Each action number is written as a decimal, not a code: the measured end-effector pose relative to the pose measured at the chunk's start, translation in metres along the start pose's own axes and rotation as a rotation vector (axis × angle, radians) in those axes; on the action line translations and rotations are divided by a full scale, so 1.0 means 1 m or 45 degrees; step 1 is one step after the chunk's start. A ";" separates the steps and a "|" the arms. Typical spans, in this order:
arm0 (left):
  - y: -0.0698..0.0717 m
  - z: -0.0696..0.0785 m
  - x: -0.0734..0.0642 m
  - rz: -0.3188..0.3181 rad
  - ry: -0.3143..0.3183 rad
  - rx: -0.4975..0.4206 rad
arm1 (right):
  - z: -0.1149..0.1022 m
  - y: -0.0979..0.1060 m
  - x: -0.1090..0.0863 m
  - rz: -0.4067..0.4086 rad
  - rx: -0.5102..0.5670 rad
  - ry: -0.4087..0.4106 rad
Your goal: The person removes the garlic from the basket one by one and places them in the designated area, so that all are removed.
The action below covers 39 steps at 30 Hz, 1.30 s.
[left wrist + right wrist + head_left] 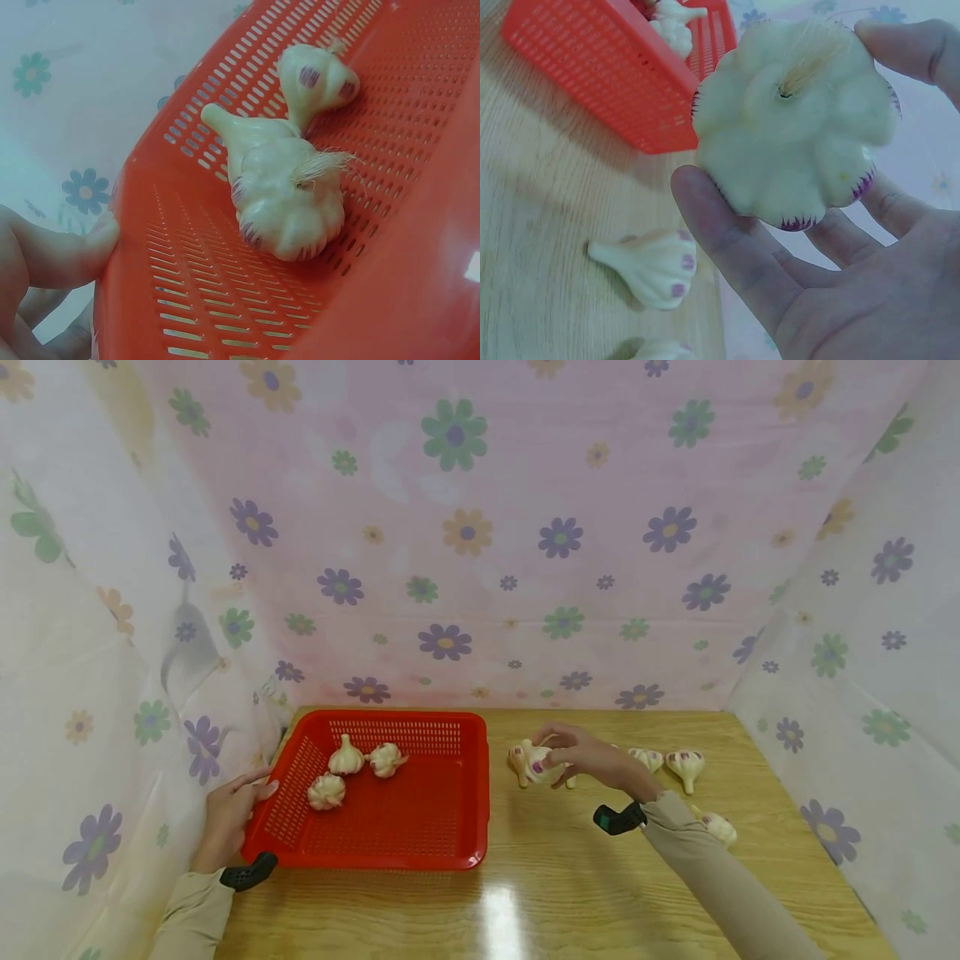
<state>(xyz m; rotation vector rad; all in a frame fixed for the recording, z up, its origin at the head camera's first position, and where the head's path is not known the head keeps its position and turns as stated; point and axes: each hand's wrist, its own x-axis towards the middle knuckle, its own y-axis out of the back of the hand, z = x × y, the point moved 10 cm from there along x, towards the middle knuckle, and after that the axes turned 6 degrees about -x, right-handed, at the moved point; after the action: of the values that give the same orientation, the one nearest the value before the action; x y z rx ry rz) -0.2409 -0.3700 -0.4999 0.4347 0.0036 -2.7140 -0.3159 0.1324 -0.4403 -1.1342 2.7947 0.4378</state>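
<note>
A garlic bulb (pixel 795 127) with purple marks and a tuft of dry roots is in my right hand (pixel 592 758), held between thumb and curled fingers above the table. Right beside it in the head view is another garlic bulb (pixel 517 760). My left hand (pixel 228 814) grips the left side of a red plastic basket (pixel 487 793), the thumb on its rim and the other fingers outside. Three bulbs lie inside near the back left; one garlic bulb (pixel 289 199) shows its roots up close in the left wrist view.
Right of my right hand, a garlic bulb (pixel 686 767) and a few others lie on the wooden table (pixel 555 893). One garlic bulb (pixel 716 828) sits close to my right forearm. Flowered cloth (pixel 510 527) walls the back and both sides.
</note>
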 end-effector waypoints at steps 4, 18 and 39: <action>0.000 -0.002 0.000 -0.008 0.014 -0.004 | 0.007 0.007 -0.005 0.023 0.009 -0.007; 0.000 0.001 0.005 -0.002 0.005 -0.013 | 0.023 0.026 -0.027 0.074 0.008 -0.019; 0.000 0.002 0.000 0.008 0.000 -0.035 | 0.060 0.052 -0.064 0.147 0.014 -0.130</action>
<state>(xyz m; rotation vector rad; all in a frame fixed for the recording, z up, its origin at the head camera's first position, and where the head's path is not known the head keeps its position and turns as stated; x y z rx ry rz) -0.2409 -0.3704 -0.4981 0.4257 0.0391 -2.7042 -0.3071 0.2287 -0.4736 -0.9239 2.7785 0.4752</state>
